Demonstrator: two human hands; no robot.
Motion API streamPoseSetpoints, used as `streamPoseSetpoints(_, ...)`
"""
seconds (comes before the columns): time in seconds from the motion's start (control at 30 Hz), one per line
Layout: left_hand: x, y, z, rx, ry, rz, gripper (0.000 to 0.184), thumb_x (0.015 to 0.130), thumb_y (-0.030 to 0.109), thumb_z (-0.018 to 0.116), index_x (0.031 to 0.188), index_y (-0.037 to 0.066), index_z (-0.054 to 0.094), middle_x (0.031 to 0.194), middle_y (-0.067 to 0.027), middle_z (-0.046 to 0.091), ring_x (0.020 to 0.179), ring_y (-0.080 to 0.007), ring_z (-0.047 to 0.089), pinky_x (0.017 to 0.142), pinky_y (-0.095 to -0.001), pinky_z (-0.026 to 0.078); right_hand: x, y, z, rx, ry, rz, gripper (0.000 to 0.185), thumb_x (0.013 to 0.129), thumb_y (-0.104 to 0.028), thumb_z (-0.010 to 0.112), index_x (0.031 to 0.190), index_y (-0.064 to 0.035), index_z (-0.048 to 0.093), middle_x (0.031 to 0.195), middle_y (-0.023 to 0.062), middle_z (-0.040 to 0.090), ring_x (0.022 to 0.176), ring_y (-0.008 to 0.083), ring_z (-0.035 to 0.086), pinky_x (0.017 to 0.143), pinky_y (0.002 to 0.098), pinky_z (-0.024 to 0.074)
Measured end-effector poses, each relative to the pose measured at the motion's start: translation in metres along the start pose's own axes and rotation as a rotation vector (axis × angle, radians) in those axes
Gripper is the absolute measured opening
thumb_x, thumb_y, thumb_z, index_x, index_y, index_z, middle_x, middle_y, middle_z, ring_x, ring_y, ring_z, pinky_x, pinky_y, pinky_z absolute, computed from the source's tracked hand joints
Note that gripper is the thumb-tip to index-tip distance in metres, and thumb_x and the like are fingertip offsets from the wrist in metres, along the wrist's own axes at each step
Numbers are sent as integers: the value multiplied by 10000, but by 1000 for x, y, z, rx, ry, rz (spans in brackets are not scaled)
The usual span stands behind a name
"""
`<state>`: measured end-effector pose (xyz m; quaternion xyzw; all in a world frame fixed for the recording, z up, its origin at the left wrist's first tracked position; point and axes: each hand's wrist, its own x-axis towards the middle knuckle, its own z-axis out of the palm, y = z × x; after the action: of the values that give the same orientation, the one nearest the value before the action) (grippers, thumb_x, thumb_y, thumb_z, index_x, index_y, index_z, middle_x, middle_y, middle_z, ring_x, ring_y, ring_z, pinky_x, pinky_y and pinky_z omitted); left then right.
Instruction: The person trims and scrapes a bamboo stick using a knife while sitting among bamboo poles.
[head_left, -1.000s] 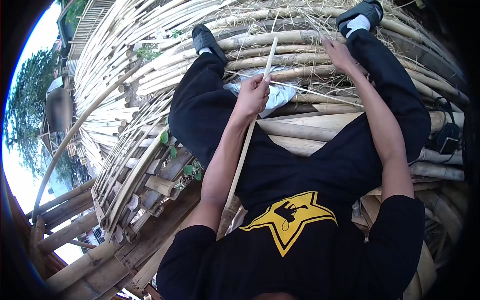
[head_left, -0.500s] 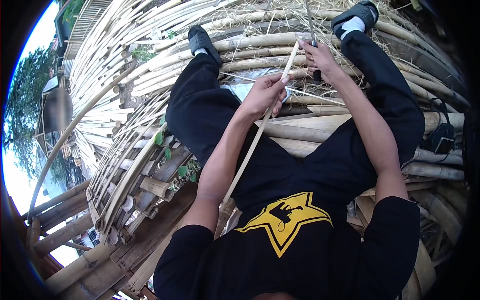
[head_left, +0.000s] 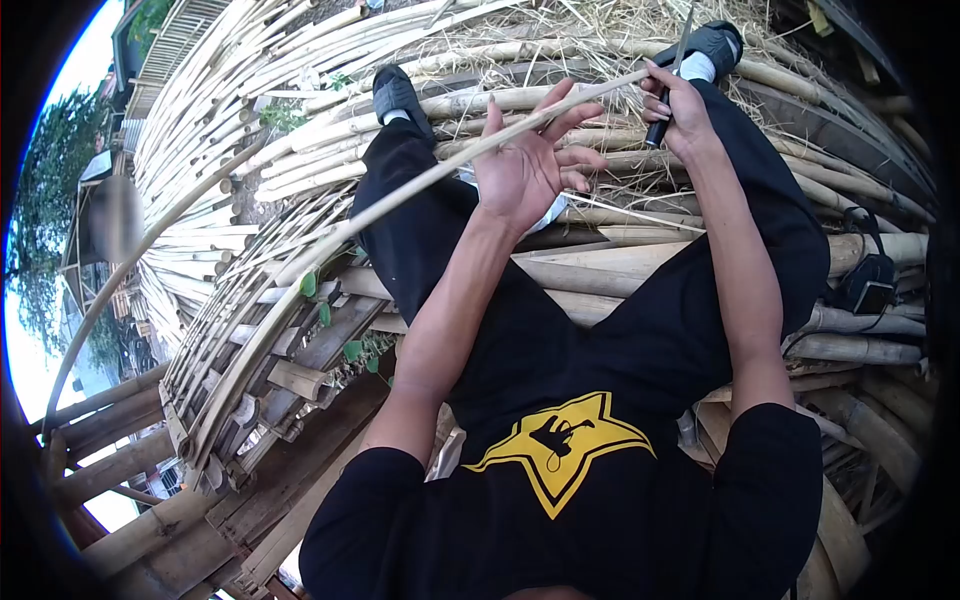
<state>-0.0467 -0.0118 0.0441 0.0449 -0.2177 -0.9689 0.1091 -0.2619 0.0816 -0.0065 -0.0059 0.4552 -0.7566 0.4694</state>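
Note:
My right hand (head_left: 685,112) is closed around the black handle of a knife (head_left: 656,134), its thin blade pointing up and away from me. Between its thumb and forefinger it also pinches the far end of a long, pale bamboo strip (head_left: 415,187). From there the strip slants down to the left, crossing in front of my left palm. My left hand (head_left: 530,172) is open, palm up with the fingers spread, and does not grip the strip; whether the palm touches it I cannot tell.
Bamboo poles (head_left: 560,100) lie beneath my outstretched legs, with dry shavings (head_left: 600,25) scattered at the top. To the left is a stack of split bamboo (head_left: 290,380). A small black device with a strap (head_left: 870,285) lies at the right. A curved pole (head_left: 130,265) arches at far left.
My left hand has let go of the strip and opened. My right hand has moved right with the knife and the strip's end. The strip has swung to a flatter slant, farther left.

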Motion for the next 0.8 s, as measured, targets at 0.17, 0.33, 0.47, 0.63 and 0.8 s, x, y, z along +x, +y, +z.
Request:
streamPoseSetpoints(0.17,18,3,-13,92,279,269,628,945,523,230,1354,63,353,1296,-159,494,901,-356,642,589,-365,547,-16,10,7,194,-50,70,124,940,-172,519,945,-54,482,945,106,635,426,45,332,427,186,314)
streamPoseSetpoints(0.33,40,-17,-10,656,590,351,517,904,341,569,1252,-29,473,1016,-100,574,788,-151,600,576,-273,511,-33,38,18,288,-195,171,194,981,-200,434,1049,-28,495,1055,75,626,435,39,333,431,183,325)
streamPoseSetpoints(0.47,57,-27,-30,805,593,435,529,913,338,581,1237,-67,478,893,-95,597,746,-112,585,553,-220,477,-54,56,32,138,-236,160,149,979,-221,456,1018,-82,492,1067,55,621,425,28,330,416,185,310)
streamPoseSetpoints(0.63,61,-34,-21,560,664,342,291,943,200,542,1019,-81,540,722,-76,580,555,-165,622,481,-236,506,-64,68,40,-99,-192,20,160,942,-167,535,1036,-66,454,918,103,613,407,56,364,384,215,318)
streamPoseSetpoints(0.8,65,-34,-29,535,627,308,245,945,174,533,972,-69,538,692,-75,570,579,-167,633,481,-249,519,-62,75,39,-235,-190,-73,148,909,-109,586,987,-71,466,672,22,542,384,47,367,348,225,283)
